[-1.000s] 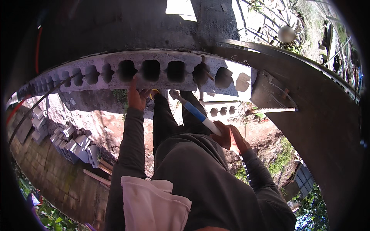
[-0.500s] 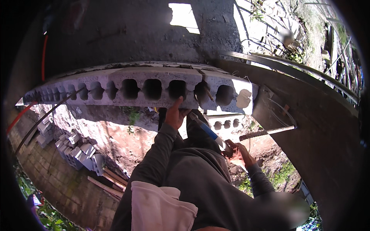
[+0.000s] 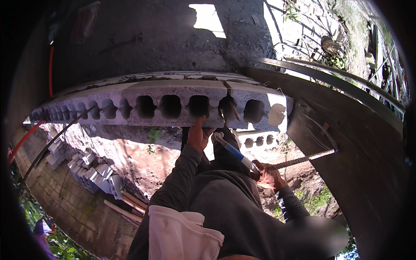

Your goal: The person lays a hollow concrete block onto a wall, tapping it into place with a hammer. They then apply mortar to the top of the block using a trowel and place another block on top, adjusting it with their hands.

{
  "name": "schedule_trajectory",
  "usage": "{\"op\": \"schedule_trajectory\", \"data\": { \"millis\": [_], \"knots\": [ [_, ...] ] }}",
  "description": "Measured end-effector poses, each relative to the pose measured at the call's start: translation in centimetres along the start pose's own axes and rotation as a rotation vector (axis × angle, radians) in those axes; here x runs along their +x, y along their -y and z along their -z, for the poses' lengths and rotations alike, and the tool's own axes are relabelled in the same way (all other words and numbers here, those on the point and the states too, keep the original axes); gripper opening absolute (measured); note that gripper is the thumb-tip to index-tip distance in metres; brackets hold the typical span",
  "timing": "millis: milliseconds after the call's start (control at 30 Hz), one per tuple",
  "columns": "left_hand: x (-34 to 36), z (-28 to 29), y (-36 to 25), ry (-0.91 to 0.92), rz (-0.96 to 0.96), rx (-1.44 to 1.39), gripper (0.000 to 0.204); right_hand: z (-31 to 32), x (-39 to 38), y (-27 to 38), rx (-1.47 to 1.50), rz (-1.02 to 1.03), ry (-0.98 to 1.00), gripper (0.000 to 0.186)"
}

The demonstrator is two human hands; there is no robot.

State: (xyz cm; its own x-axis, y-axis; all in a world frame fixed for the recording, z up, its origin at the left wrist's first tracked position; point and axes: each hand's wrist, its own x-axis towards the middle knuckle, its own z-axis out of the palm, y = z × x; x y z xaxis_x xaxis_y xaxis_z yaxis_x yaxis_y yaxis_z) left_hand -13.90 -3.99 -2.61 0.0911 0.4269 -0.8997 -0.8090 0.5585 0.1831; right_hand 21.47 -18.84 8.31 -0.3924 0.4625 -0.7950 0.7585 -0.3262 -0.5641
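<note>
A row of hollow concrete blocks [image 3: 173, 86] runs across the top of a wall in front of me, its cavities facing me. My left hand [image 3: 197, 138] grips the lower edge of one block, thumb up at a cavity's rim and the other fingers partly hidden. In my right hand [image 3: 268, 177] is a hammer-like tool [image 3: 234, 151] with a blue and white shaft. The tool slants up and left, its pale head end just right of my left hand and slightly below the blocks. My right fingers are closed around its lower end.
A bent ribbed steel bar [image 3: 307, 158] juts from the dark upright panel [image 3: 355, 151] on the right, close to my right hand. At left, a dark rod [image 3: 56, 138] and a red hose-like line [image 3: 26, 139] cross the view. Grey blocks [image 3: 93, 175] and planks [image 3: 125, 210] lie below.
The tool's head end has moved down, away from the block's lower edge. My left hand stays on the block, and the whole view has shifted slightly.
</note>
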Motion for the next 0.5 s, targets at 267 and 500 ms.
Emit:
{"op": "schedule_trajectory", "data": {
  "millis": [267, 500],
  "knots": [
    [-0.5, -1.6, -0.4, -0.014, 0.007, 0.041, 0.039, 2.6, 3.7, 2.7, -0.549, 0.185, -0.213, 0.064],
    [-0.2, -1.8, -1.2, -0.06, 0.126, 0.225, 0.046, 4.6, 6.4, 3.8, -0.612, 0.238, -0.319, 0.054]
  ]
}}
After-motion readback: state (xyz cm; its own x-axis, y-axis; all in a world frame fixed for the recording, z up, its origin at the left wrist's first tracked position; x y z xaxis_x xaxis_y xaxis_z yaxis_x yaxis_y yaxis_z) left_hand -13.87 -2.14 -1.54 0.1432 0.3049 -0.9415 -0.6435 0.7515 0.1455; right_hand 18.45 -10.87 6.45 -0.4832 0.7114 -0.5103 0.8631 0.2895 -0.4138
